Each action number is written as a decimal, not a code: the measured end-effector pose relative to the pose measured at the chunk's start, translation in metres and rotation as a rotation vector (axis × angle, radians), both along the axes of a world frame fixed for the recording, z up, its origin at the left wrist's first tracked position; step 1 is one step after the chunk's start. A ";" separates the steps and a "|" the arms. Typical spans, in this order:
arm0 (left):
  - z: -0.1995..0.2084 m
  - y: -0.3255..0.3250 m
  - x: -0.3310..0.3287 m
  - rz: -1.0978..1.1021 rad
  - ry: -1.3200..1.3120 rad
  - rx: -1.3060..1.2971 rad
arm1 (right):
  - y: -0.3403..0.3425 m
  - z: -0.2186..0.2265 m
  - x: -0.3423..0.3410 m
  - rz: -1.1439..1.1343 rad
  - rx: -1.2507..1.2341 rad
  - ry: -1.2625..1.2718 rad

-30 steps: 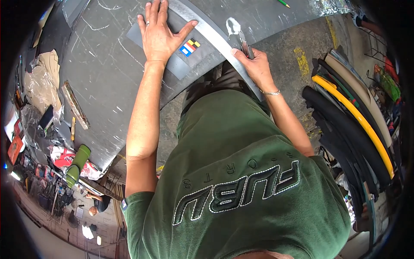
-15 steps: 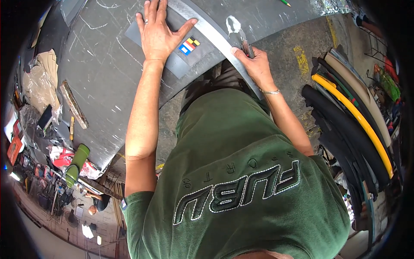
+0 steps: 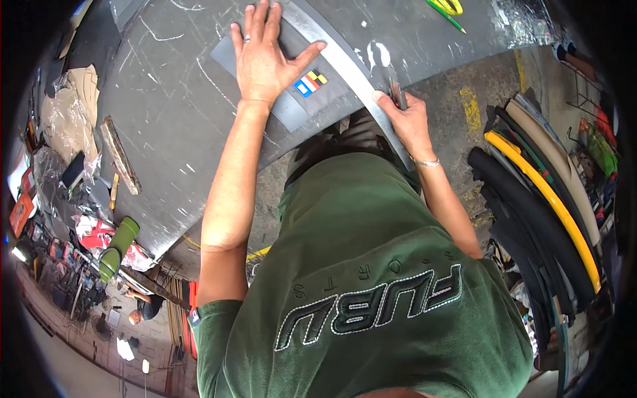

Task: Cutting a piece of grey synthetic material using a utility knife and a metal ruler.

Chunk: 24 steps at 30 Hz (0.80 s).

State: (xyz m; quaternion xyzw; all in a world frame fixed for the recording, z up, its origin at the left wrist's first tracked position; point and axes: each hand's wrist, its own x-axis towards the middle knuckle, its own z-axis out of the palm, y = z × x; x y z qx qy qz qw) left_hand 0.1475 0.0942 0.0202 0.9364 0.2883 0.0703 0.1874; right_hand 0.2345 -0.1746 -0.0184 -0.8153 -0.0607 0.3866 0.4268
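Observation:
My left hand (image 3: pixel 261 74) lies flat with fingers spread on a grey sheet (image 3: pixel 290 113), its thumb reaching to the edge of a long metal straightedge (image 3: pixel 344 64). Beside that thumb, a small patch of coloured blocks (image 3: pixel 310 83) shows on the sheet. The straightedge runs diagonally past the table's near edge toward my body. At its near part, my right hand (image 3: pixel 409 121) is closed round a slim cutter knife (image 3: pixel 399 97), with the thumb resting on the straightedge. My fingers partly cover the knife, and its blade is hard to make out.
A dark, scratched table (image 3: pixel 179 86) carries a green pencil (image 3: pixel 451 18) and a yellow-handled item (image 3: pixel 449 5) at the far side. Rolls of material, one yellow (image 3: pixel 544 199), stand at right. A wooden stick (image 3: pixel 121 154) and a green roll (image 3: pixel 119 249) lie left.
The whole view has shifted, so the table and both hands appear further right and slightly lower. More of the yellow-handled item shows. Both hands keep nearly the same places on the sheet and straightedge.

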 end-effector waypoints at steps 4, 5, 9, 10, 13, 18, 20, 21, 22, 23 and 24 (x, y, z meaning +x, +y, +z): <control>-0.005 0.002 0.000 -0.017 -0.047 0.015 | -0.003 -0.002 0.001 0.013 0.030 -0.013; -0.006 0.002 -0.001 -0.014 -0.030 0.009 | -0.001 -0.001 0.000 0.016 0.035 -0.013; -0.027 0.009 -0.008 -0.029 -0.135 0.124 | 0.003 0.005 -0.001 -0.017 0.063 -0.016; -0.028 0.009 -0.008 -0.034 -0.138 0.115 | 0.004 0.007 0.000 -0.016 0.051 -0.009; -0.028 0.008 -0.007 -0.038 -0.133 0.105 | 0.005 0.012 -0.001 -0.024 0.053 0.001; -0.025 0.007 -0.007 -0.029 -0.111 0.095 | 0.011 0.023 -0.001 -0.050 0.039 0.052; -0.023 0.006 -0.006 -0.016 -0.100 0.077 | 0.011 0.021 -0.001 -0.057 0.034 0.056; -0.022 0.006 -0.006 -0.015 -0.102 0.078 | 0.010 0.020 -0.001 -0.052 0.031 0.049; -0.022 0.006 -0.006 -0.014 -0.100 0.074 | 0.008 0.018 -0.001 -0.047 0.028 0.042; -0.022 0.006 -0.006 -0.014 -0.098 0.070 | 0.007 0.017 -0.001 -0.046 0.029 0.040; -0.022 0.006 -0.006 -0.013 -0.100 0.071 | 0.009 0.020 -0.001 -0.051 0.034 0.045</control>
